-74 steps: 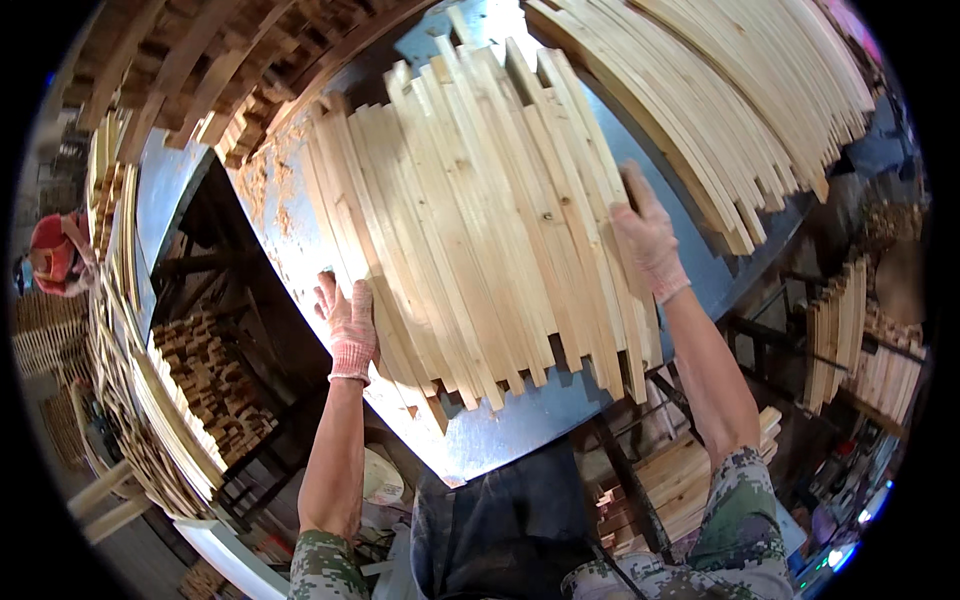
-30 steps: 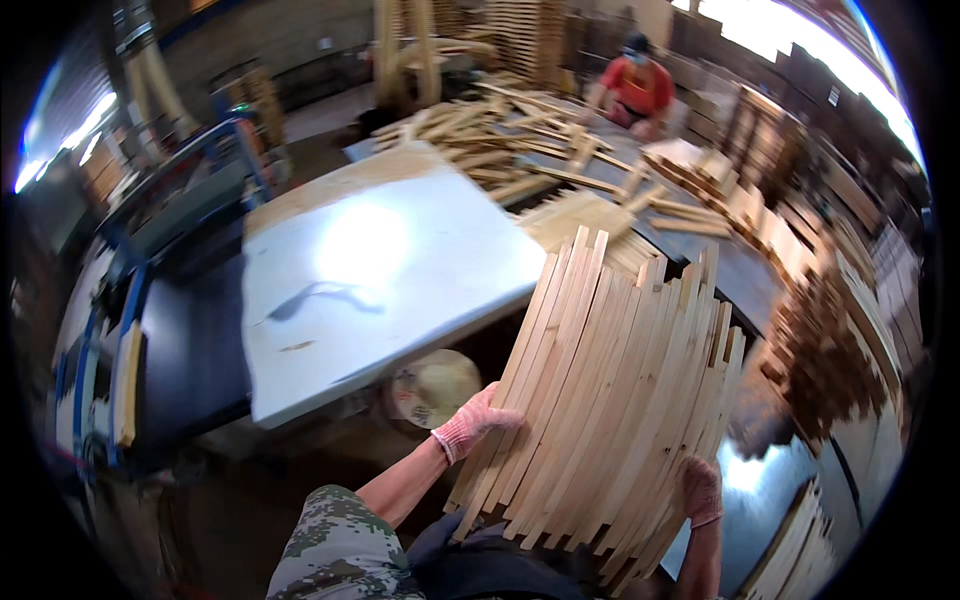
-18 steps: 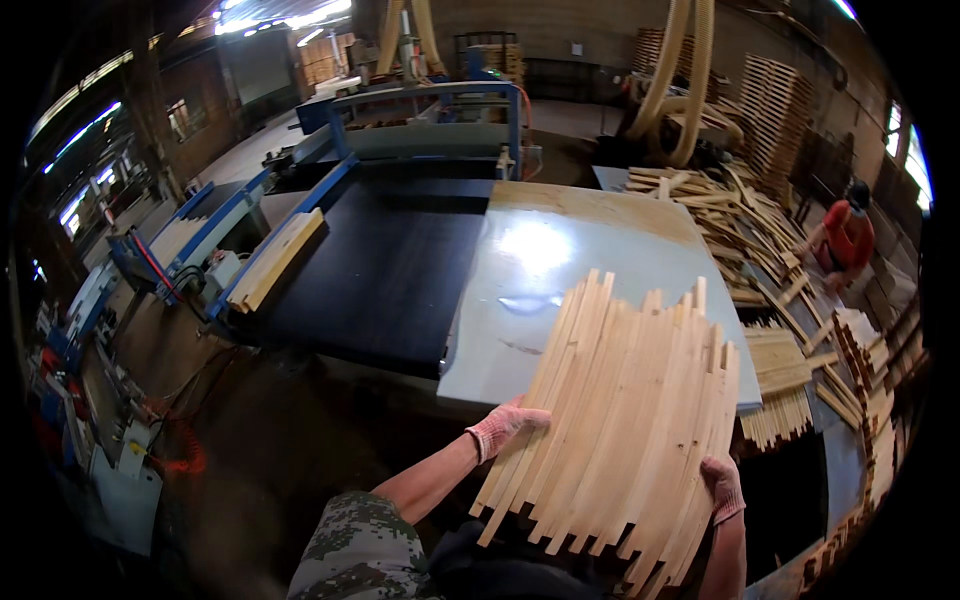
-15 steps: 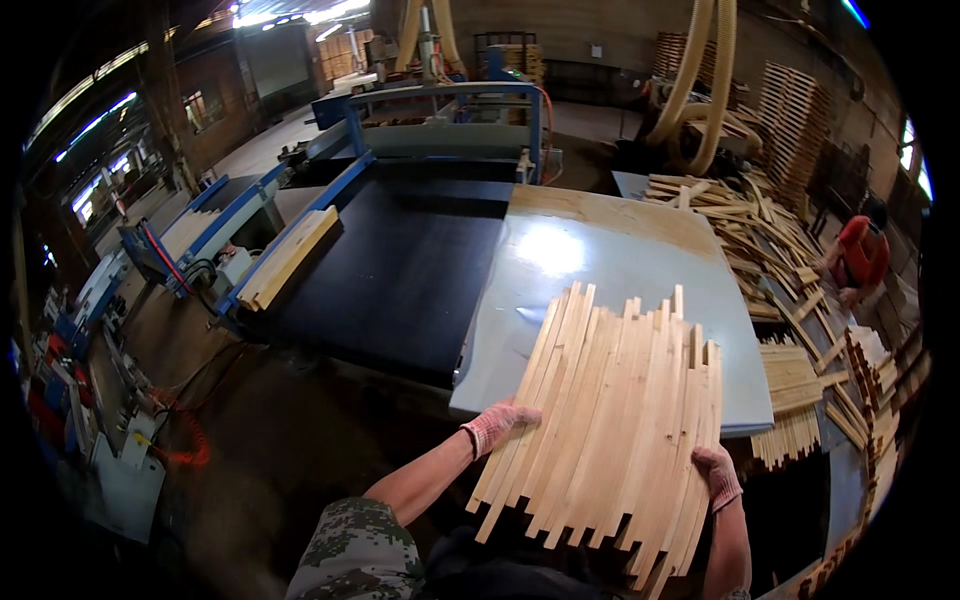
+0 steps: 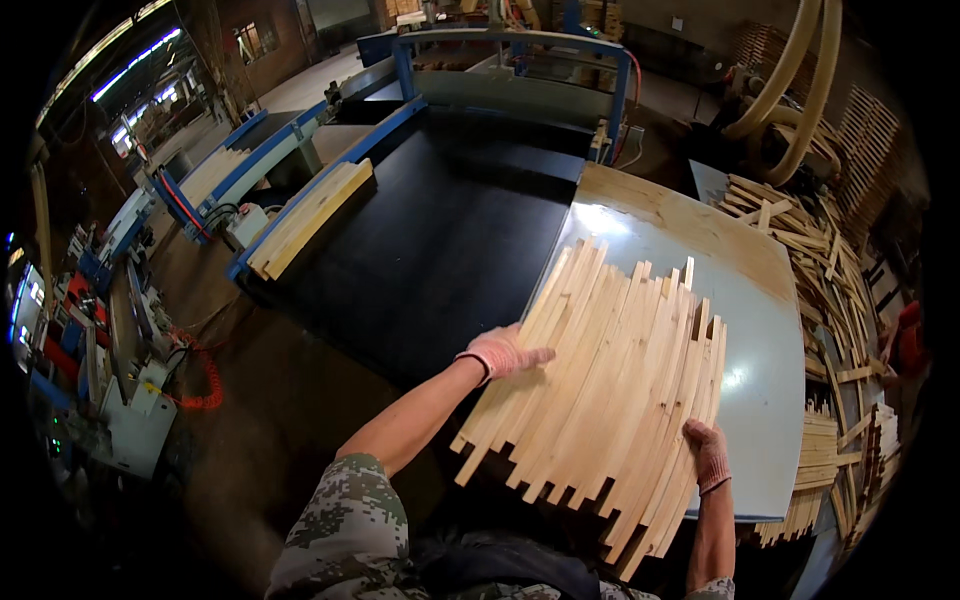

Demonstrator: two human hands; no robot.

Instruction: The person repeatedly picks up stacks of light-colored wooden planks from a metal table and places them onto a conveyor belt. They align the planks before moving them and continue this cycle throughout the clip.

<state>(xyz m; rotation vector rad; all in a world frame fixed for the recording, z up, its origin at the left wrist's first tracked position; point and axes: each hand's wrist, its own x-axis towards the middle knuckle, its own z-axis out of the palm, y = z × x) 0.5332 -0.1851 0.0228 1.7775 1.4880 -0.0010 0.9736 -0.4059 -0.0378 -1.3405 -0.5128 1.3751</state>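
A wide bundle of pale wooden strips, laid side by side with uneven ends, spans the space between my hands. My left hand, in a pinkish knit glove, grips its left edge with the thumb on top. On the right edge, my right hand, gloved alike, is closed round the outer strips. Both hands' fingers under the wood are hidden. The strips' far part lies over a light grey tabletop, while the near ends jut past its edge toward me.
Left of the tabletop is a black flat bed with a blue frame. A few wooden boards rest along its left side. Loose strips are heaped at the right, near a thick hose. A red coiled hose hangs at left.
The bundle, held in both hands, has shifted left and farther over the table toward the black bed. My view has turned right and down; the person in red is now mostly out of sight.
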